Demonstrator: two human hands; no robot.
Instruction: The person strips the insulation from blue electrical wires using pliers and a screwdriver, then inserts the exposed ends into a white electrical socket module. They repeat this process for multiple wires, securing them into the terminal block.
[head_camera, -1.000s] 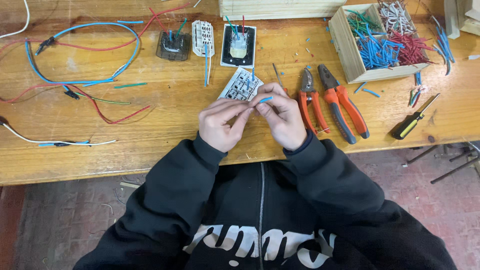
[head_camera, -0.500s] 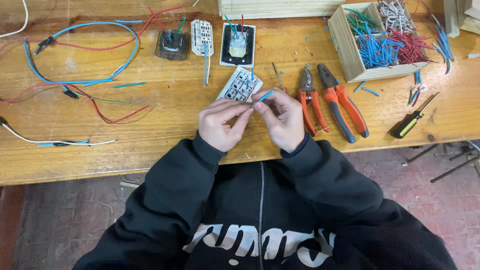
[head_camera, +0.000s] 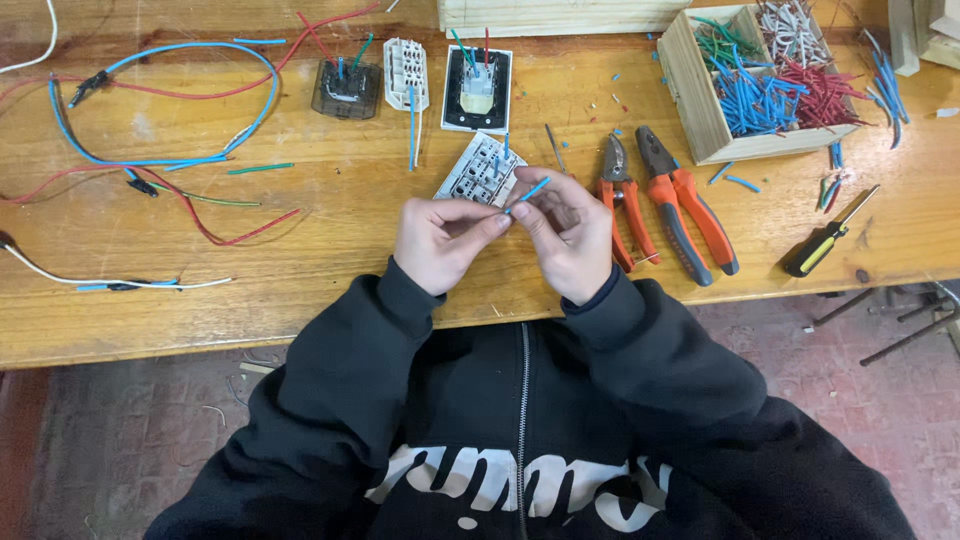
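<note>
Blue wire (head_camera: 528, 192): short piece, pinched between both hands just below the white module, tip angled up to the right.
Left hand (head_camera: 445, 240): fingers curled tight, thumb and forefinger closed on the near end of the wire.
Right hand (head_camera: 568, 232): fingertips pressed shut on the wire from the other side, knuckles toward the pliers.
White module (head_camera: 480, 172): lies flat just beyond the fingertips, one blue lead already standing in a terminal; the other terminals look bare, though they are small to read.
Done so far, by my read: three parts above the module, namely a smoky cover (head_camera: 345, 88), a white block (head_camera: 405, 72) and a black-framed unit (head_camera: 477, 88), each already with wires in them.
Left to do, by my read: the piece in hand is not yet seated in the module; it looks like end prep at this stage.
Pliers (head_camera: 622, 198): two orange-handled pairs lying right of the module, untouched.
Screwdriver (head_camera: 830, 235): farther right of the module, idle on the bench (head_camera: 330, 270).
Box (head_camera: 700, 95): wooden, up and right of the module, stocked with blue, red, green and white offcuts.
</note>
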